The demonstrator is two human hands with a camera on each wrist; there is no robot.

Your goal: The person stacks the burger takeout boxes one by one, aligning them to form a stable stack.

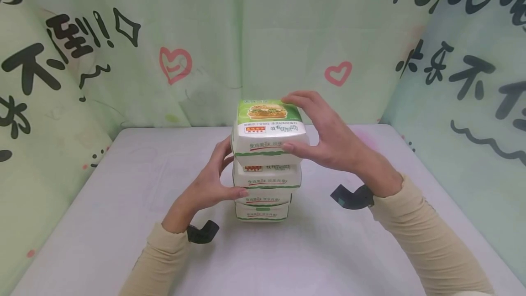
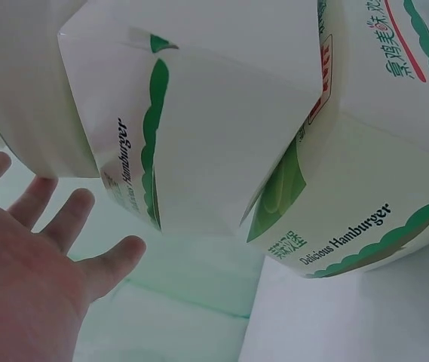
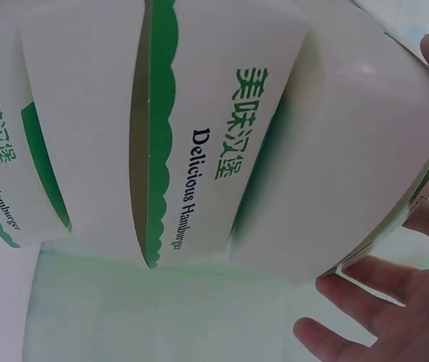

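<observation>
White-and-green hamburger boxes stand in a stack of several in the middle of the head view. The top hamburger box (image 1: 271, 143) has a burger picture on its lid. My right hand (image 1: 328, 134) grips this box, thumb on the front face and fingers at the far right corner. Lower down, my left hand (image 1: 207, 182) is beside the stack, its thumb in front of a lower box (image 1: 271, 199) and its fingers along the left side. In the left wrist view those fingers are spread out, with fingertips close by the boxes. The bottom box (image 1: 263, 214) rests on the table.
A pale table (image 1: 135, 236) bears the stack. Behind it and on both sides hangs a light green curtain (image 1: 283, 35) with dark lettering and red hearts. Black straps (image 1: 203, 232) show at both wrists, below beige sleeves.
</observation>
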